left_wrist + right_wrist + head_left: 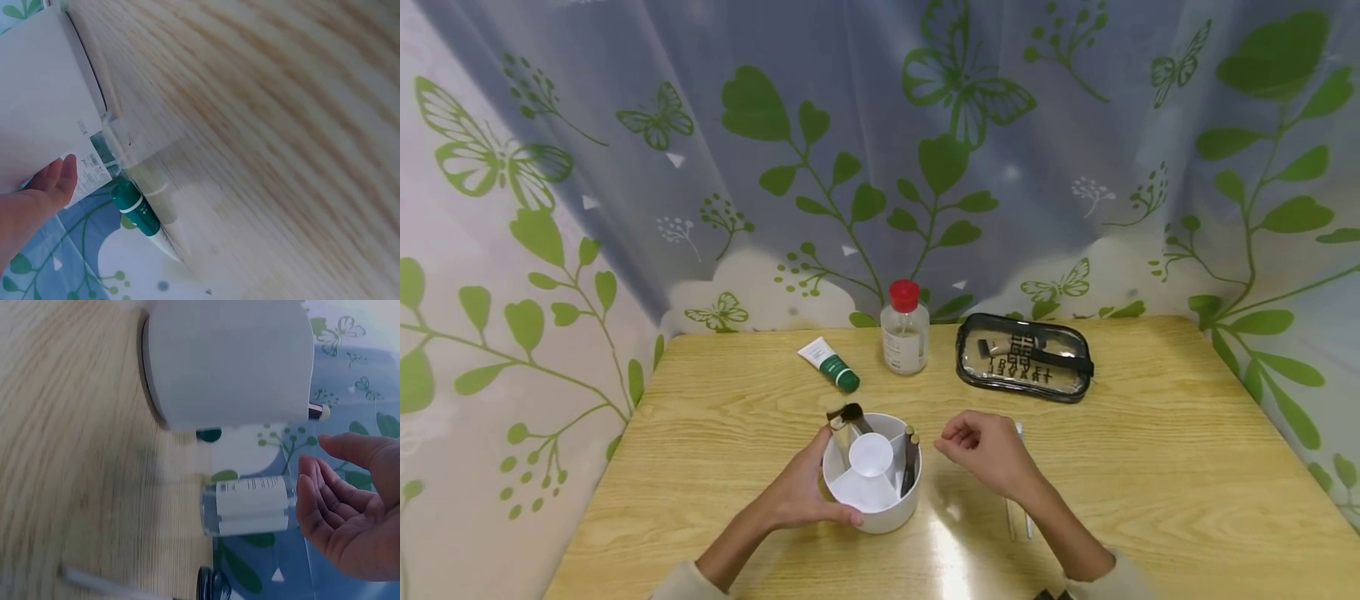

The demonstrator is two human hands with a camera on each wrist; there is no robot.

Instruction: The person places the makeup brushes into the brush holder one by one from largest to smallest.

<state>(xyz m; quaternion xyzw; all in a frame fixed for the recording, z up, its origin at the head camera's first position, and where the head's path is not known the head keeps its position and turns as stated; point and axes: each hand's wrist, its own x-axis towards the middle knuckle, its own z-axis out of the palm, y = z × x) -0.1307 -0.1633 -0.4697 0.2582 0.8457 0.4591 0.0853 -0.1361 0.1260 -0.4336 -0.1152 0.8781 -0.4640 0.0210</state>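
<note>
My left hand (801, 487) grips a round white divided organizer (887, 521) from its left side, the thumb over the front wall. In the organizer, a dark-bristled brush (853, 412) leans at the back. Two dark sticks with light ends (909, 467) stand in the right compartment. Just right of the organizer hovers my right hand (988, 450), fingers loosely bent with nothing between them. In the right wrist view, the thumb of this hand (350, 506) stays apart from the fingers, near a dark stick's light end (324, 412). Left fingers (59, 178) lie against the white wall (44, 87).
Behind the organizer are a green-and-white tube (829, 364) and a clear bottle with a red cap (905, 333). A transparent black-edged pouch (1025, 358) lies at the back right. Thin pale sticks (1028, 523) lie partly under my right forearm. A patterned curtain (850, 208) borders the table.
</note>
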